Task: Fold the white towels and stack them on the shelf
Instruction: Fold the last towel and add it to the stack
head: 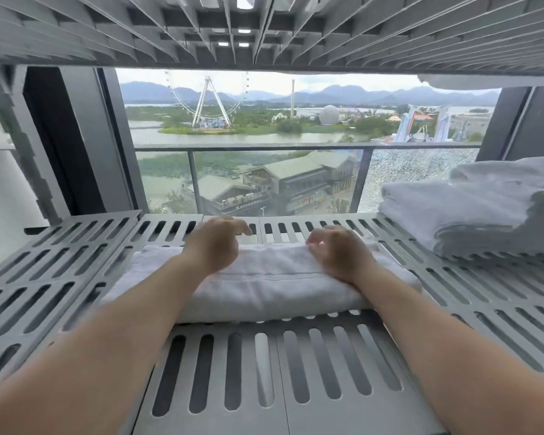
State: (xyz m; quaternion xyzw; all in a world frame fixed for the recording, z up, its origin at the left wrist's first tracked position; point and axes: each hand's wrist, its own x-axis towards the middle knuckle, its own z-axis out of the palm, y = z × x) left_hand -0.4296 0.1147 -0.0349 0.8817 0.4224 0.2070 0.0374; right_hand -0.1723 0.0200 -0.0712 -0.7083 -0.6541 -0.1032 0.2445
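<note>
A folded white towel (264,284) lies flat on the grey slotted shelf (76,262), in the middle. My left hand (215,243) hovers over its far left part with fingers loosely curled, holding nothing. Over the towel's far right part is my right hand (336,251), fingers also loosely bent and holding nothing, its heel close to the cloth. Both forearms reach in from the near edge. At the right end of the shelf sits a stack of folded white towels (471,211).
Another slotted shelf (264,29) hangs close overhead, with a bit of white cloth (484,81) showing at its right edge. Behind the shelf is a window (264,136) with a balcony railing. Dark upright frames stand at both sides.
</note>
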